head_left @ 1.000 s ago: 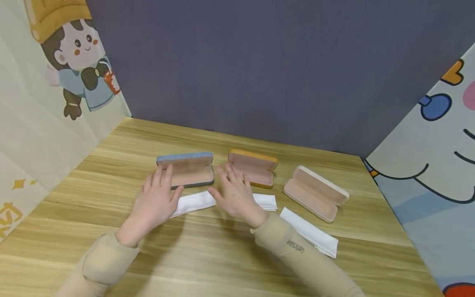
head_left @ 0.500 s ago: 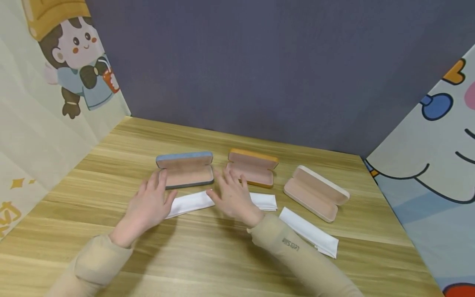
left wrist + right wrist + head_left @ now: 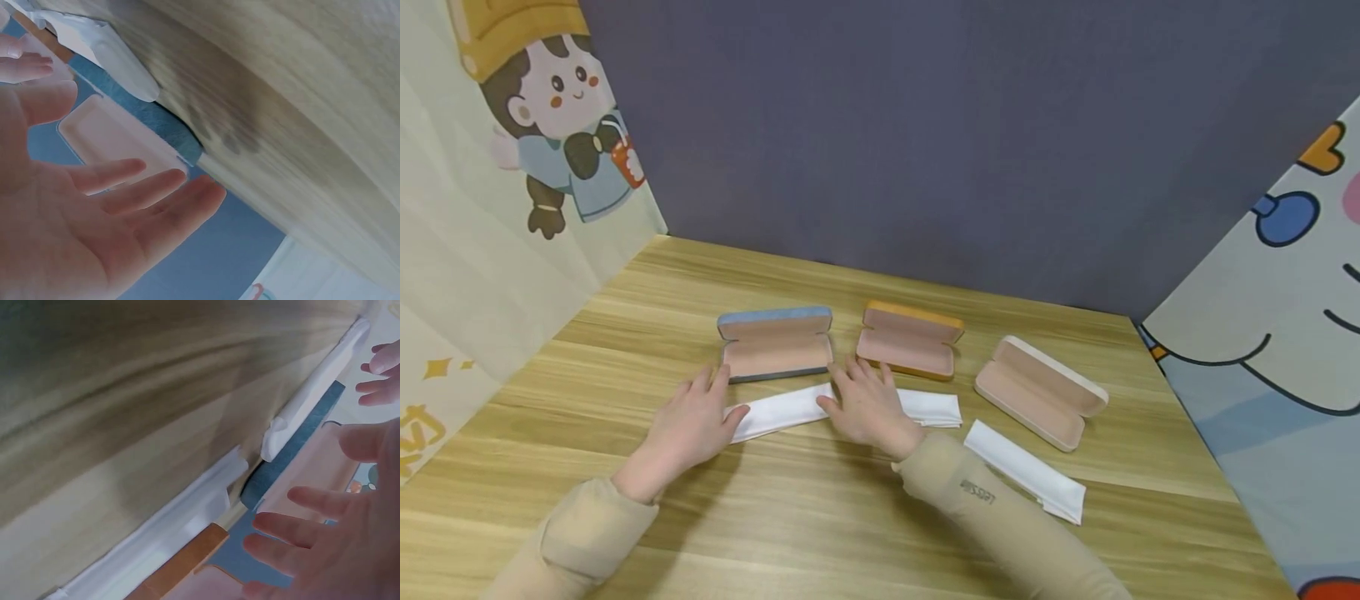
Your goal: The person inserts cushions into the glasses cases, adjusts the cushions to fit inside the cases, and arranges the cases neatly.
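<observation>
My left hand (image 3: 688, 421), fingers straight, is over the left end of a folded white cloth (image 3: 782, 412). In the left wrist view that hand (image 3: 106, 231) has its palm bare, holding nothing. My right hand (image 3: 868, 408) spreads its fingers between this cloth and a second folded white cloth (image 3: 932, 408), covering part of the latter. Its palm (image 3: 337, 544) holds nothing either in the right wrist view. Behind the hands stand a blue glasses case (image 3: 777, 353) and an orange glasses case (image 3: 910, 348), lids raised, pink lining showing.
To the right, a white glasses case (image 3: 1030, 402) stands with its lid up, turned at an angle. In front of it lies a third folded white cloth (image 3: 1026, 471). A dark partition (image 3: 880, 150) rises behind the wooden table (image 3: 820, 525), with printed panels at both sides.
Both hands have drawn back toward the person and left, away from the cases. The left hand shifted more, uncovering more of the blue case. Cases and cloths have stayed in place.
</observation>
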`<state>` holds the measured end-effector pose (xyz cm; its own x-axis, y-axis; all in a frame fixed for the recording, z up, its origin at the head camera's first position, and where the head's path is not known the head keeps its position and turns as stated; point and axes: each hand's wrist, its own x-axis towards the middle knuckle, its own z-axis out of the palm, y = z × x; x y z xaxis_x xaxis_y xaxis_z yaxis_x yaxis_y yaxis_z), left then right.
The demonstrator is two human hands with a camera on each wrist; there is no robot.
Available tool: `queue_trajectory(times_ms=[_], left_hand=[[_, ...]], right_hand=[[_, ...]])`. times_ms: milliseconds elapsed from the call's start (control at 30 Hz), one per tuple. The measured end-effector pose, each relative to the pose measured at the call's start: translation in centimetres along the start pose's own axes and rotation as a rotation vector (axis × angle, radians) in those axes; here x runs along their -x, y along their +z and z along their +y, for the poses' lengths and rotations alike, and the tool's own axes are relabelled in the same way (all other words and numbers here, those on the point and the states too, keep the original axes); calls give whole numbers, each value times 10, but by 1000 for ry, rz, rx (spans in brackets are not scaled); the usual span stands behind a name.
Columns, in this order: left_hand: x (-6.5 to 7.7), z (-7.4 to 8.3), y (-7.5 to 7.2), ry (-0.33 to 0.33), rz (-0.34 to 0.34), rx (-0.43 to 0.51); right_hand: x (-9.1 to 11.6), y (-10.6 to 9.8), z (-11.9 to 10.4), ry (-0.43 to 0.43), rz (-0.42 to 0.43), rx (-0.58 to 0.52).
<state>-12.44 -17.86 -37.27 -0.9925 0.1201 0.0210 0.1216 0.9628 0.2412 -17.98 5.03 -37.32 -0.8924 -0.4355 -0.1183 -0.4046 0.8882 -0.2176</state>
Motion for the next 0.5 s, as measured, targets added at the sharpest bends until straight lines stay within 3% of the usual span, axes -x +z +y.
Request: queue_trajectory(times_ms=[500], left_hand=[[-1,-8,10,21,-13,2]], right_hand=[[-10,11,0,-3,-51,24]])
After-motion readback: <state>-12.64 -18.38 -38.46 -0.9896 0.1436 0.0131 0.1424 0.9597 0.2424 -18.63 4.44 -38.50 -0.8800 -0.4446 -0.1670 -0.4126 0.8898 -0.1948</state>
